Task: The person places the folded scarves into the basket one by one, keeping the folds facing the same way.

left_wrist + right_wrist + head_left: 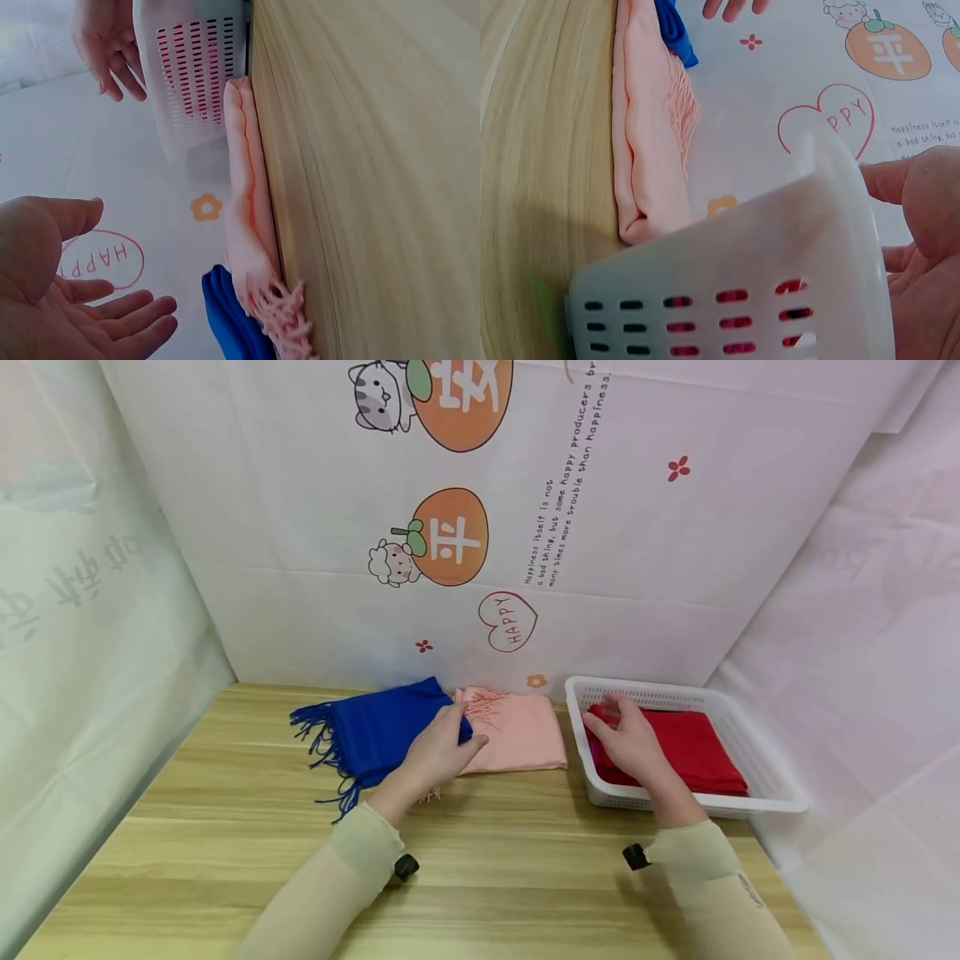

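Reaching over the bench (510, 868), your left hand (437, 752) is hovering near the blue scarf (378, 727), your right hand (632, 745) above the red cloth (697, 747) in the white basket (776, 803), both hands' fingers (154, 335) relaxed; the pink scarf (525, 735) is lying between, a printed sheet (622, 552) hanging behind.

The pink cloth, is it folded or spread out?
Folded. The pink cloth lies as a compact block, and both wrist views show thick layers along its edge.
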